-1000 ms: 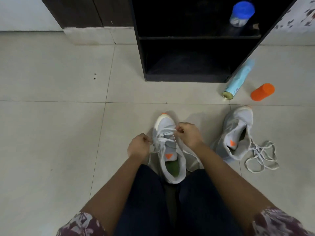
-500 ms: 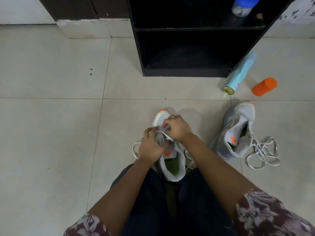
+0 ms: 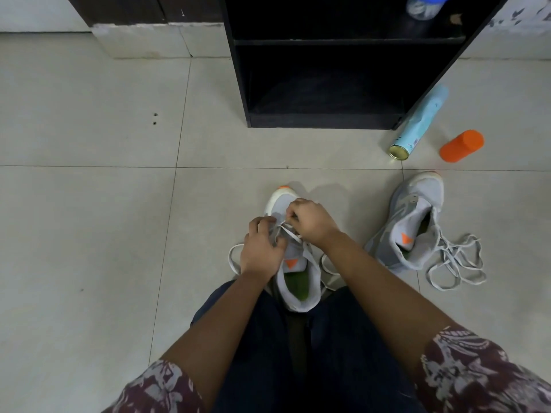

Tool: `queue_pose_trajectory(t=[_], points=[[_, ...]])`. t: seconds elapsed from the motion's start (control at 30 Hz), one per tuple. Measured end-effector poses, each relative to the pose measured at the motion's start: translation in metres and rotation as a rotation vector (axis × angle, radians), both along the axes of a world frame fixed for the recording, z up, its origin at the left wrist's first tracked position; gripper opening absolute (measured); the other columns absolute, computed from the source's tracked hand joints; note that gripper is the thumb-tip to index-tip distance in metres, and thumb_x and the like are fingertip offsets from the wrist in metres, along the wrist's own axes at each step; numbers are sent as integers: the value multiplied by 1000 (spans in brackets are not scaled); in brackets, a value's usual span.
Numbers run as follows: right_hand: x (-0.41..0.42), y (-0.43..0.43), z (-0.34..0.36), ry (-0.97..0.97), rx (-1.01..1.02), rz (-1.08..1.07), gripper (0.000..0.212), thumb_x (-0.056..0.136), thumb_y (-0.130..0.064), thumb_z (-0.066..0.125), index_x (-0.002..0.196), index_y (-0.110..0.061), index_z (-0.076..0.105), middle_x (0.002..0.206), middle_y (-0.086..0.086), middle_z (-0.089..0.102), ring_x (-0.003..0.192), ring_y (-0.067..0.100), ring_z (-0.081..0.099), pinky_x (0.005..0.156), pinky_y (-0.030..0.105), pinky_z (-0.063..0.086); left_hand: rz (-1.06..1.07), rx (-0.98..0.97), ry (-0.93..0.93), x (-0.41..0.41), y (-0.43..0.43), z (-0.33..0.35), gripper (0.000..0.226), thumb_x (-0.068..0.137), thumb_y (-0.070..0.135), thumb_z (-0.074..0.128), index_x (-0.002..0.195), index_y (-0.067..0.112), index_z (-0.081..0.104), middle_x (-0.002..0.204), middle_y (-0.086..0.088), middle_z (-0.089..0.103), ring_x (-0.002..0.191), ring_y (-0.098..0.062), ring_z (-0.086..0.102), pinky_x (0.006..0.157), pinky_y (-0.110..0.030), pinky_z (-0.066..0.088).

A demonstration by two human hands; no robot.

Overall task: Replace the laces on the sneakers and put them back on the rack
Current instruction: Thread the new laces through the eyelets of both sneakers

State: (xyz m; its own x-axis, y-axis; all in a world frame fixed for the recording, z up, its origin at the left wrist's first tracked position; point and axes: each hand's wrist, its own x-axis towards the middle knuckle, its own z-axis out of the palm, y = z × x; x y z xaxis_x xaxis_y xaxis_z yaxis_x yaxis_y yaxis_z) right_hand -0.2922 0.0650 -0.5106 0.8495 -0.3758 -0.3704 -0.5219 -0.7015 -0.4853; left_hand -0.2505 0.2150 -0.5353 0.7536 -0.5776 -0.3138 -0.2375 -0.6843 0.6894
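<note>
A grey sneaker [image 3: 298,281] with an orange toe tip and green insole stands on the floor between my knees. My left hand [image 3: 262,248] and my right hand [image 3: 310,222] meet over its front eyelets, both pinching its white lace [image 3: 287,232]. Slack loops of that lace trail on both sides of the shoe. The second grey sneaker [image 3: 414,216] lies tilted to the right, its loose white lace [image 3: 456,260] piled on the tiles beside it. The black rack [image 3: 238,84] stands ahead, its bottom shelf dark.
A light blue spray can [image 3: 417,129] leans against the rack's right corner. An orange cap [image 3: 462,146] lies on the floor to its right. A blue-lidded jar [image 3: 423,5] sits on the rack's upper shelf. Bare tiled floor stretches to the left.
My hands, apart and pulling the lace sideways a second ago, have come together over the front of the shoe. The lace now hangs in slack loops at the sides.
</note>
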Motion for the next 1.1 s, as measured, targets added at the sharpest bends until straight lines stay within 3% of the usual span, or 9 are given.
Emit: queue_pose_trajectory(t=[0.13,0.23,0.33,0.43,0.6,0.77,1.0,1.1], points=[[-4,-8,1,-20,108,-69,15,85,-12,61,97,-7,68,106,10,66,99,29,62,83,33,47,-2,-15,-8,-2,-1,-1,43,83,22,59,126,18,53,132,-2,44,112,-28,52,93,-36,45],[-20,-10,8,-92,158,-166,39,83,-12,66,121,-11,60,127,7,58,114,23,55,91,22,38,-10,-13,2,0,-2,0,48,80,32,53,127,17,54,133,-2,44,113,-28,52,93,-36,44],[-43,2,18,-163,97,-279,26,88,-19,63,113,-18,64,118,2,62,104,20,60,82,21,39,-43,-10,-15,4,-1,1,55,78,38,47,129,19,53,136,-2,42,116,-29,50,92,-37,44],[-57,22,24,15,-6,-182,19,89,-32,60,104,-23,64,104,0,66,94,22,62,75,29,46,-106,55,-48,4,-6,4,51,86,32,51,136,31,46,144,0,33,118,-31,45,90,-39,44],[-54,39,29,85,-218,-160,24,97,-25,43,104,-11,61,103,9,61,98,26,56,73,33,43,-183,212,-103,1,-9,7,52,93,31,45,142,44,34,150,2,23,117,-33,42,85,-43,46],[-65,46,36,97,-177,-68,30,101,-24,37,118,-9,56,124,11,47,112,29,43,90,35,40,-113,199,-69,-4,-9,4,49,95,33,41,142,44,35,149,-2,25,115,-36,46,86,-43,45],[-86,51,37,90,-142,-68,28,100,-23,39,118,-12,56,126,9,47,117,28,40,94,32,35,-67,219,-29,-6,-14,3,49,96,33,37,144,42,34,149,-5,24,111,-38,45,90,-45,43],[-91,49,32,49,-26,-124,24,97,-24,46,112,-12,60,123,9,50,114,29,45,94,35,39,-97,221,-16,-4,-14,6,50,97,34,37,146,41,32,149,-6,23,112,-40,45,93,-45,42]])
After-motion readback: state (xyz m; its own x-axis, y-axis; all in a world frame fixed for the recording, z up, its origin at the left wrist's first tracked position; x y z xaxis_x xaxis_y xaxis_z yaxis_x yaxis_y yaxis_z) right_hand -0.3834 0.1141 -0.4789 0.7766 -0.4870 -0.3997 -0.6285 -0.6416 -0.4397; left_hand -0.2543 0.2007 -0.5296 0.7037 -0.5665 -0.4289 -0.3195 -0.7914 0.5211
